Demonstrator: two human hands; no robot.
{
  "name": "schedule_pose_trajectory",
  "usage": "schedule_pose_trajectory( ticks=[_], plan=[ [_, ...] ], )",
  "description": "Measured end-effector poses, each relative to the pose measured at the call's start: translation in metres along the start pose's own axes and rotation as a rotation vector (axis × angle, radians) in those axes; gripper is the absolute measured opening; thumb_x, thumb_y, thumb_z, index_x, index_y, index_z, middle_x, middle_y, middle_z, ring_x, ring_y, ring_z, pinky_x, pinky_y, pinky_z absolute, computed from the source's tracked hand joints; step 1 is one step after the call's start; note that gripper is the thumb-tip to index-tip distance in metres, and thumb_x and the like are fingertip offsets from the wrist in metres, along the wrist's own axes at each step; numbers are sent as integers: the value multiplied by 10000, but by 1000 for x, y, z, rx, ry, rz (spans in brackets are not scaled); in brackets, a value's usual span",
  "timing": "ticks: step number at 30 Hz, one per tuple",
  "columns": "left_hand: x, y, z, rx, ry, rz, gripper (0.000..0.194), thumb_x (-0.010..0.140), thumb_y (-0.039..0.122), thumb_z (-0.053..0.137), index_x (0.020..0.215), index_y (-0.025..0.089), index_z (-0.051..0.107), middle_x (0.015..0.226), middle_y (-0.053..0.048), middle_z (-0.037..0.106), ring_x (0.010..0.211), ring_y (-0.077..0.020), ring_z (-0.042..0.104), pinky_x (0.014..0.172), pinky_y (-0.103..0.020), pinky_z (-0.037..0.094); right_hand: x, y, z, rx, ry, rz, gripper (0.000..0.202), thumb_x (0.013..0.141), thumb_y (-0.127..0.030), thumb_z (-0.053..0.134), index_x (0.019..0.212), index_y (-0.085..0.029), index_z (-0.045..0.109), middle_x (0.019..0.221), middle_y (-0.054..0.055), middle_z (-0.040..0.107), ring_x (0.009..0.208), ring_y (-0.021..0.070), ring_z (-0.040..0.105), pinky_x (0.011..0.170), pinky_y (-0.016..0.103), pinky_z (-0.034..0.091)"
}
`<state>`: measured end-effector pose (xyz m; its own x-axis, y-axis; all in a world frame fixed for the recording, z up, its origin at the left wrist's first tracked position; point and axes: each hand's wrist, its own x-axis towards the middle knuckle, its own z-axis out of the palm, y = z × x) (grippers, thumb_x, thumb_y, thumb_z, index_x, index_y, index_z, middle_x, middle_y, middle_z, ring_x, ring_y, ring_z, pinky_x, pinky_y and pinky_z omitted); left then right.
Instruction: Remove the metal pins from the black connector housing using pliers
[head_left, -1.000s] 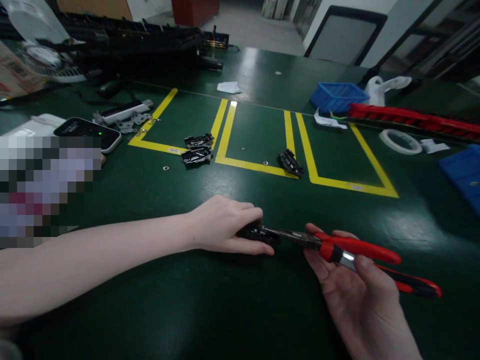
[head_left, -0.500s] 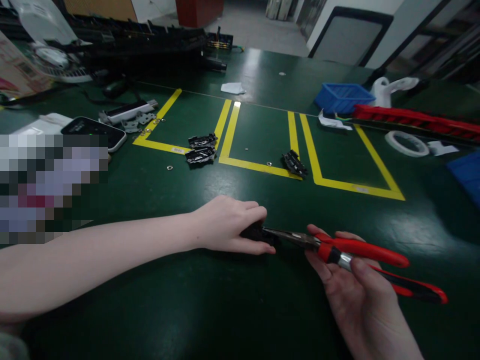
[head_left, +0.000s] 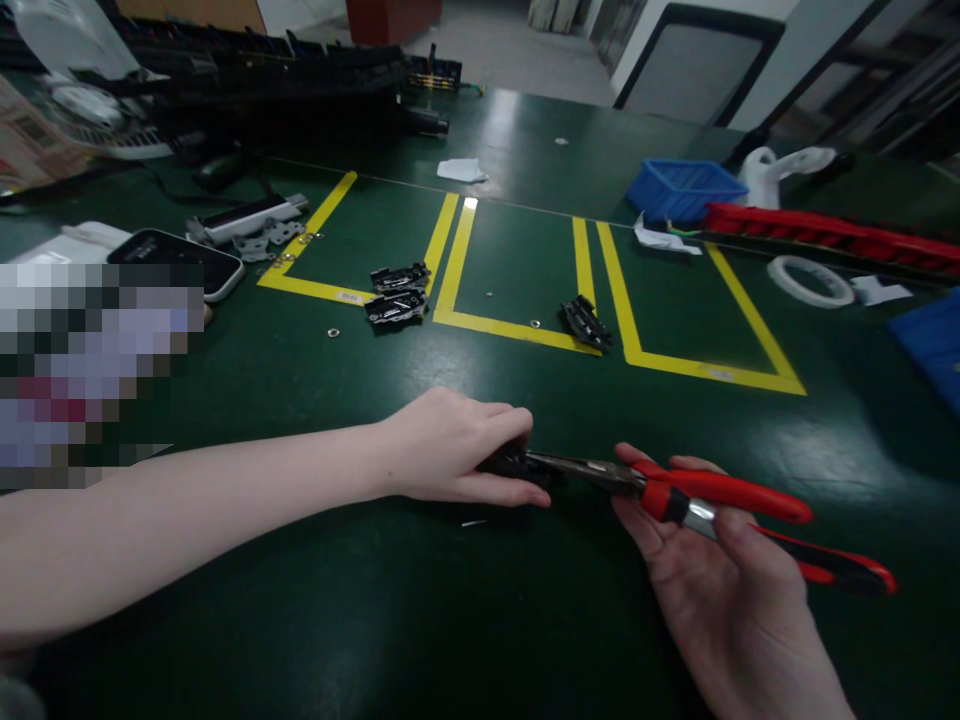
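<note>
My left hand [head_left: 457,445] is closed around a small black part [head_left: 508,460], pressing it to the green table; the fingers cover most of it. In my right hand [head_left: 720,580] rests a pair of long-nose pliers [head_left: 660,492] with red and black handles. Their narrow tips point left and meet the black part beside my left fingers; what they grip there is too small to tell. A thin silver sliver [head_left: 473,522] lies just below my left hand. Beyond the hands are similar black parts: two side by side [head_left: 397,307] and a single one [head_left: 586,322].
Yellow tape [head_left: 517,336] marks bays on the table. To the left lie a phone [head_left: 180,262] and grey metal pieces [head_left: 266,242]. Small metal rings [head_left: 333,333] are scattered about. At right are a blue bin [head_left: 684,190], a red strip [head_left: 832,232] and a white tape roll [head_left: 810,281].
The thin silver sliver now shows on the table below my left hand, where none was visible before. Both hands keep their hold, and the view has shifted slightly.
</note>
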<state>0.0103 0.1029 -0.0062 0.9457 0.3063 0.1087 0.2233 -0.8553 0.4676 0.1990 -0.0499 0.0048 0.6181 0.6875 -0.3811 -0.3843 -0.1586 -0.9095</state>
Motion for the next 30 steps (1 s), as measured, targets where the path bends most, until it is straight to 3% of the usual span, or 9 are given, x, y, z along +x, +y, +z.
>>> schedule_pose_trajectory(
  ticks=[4, 8, 18, 30],
  plan=[
    [0, 0, -1, -22, 3, 14, 496, 952, 661, 487, 972, 173, 576, 812, 1, 685, 593, -122, 579, 515, -239, 319, -1, -2, 2, 8, 21, -6, 495, 509, -508, 899, 911, -302, 697, 1055, 68, 776, 1044, 312, 723, 907, 487, 590],
    [0, -1, -1, 14, -3, 38, 470, 978, 625, 470, 970, 173, 600, 845, -7, 702, 598, -120, 592, 532, -245, 338, -1, 0, 0, -3, -9, -32, 442, 560, -497, 881, 914, -311, 693, 1053, 49, 777, 1029, 300, 729, 928, 494, 580],
    [0, -3, 3, 102, -3, 70, 483, 971, 649, 449, 932, 181, 561, 666, 10, 659, 520, -146, 580, 491, -259, 310, 0, 2, -1, -4, -70, -17, 411, 614, -505, 856, 941, -314, 696, 1069, 46, 774, 1041, 302, 725, 910, 489, 590],
    [0, -4, 3, 138, 10, 84, 491, 959, 664, 458, 923, 186, 567, 603, 18, 634, 486, -148, 565, 483, -253, 305, 0, 2, 1, 18, -46, -11, 449, 545, -480, 898, 915, -307, 712, 1057, 56, 780, 972, 268, 747, 785, 374, 628]
  ],
)
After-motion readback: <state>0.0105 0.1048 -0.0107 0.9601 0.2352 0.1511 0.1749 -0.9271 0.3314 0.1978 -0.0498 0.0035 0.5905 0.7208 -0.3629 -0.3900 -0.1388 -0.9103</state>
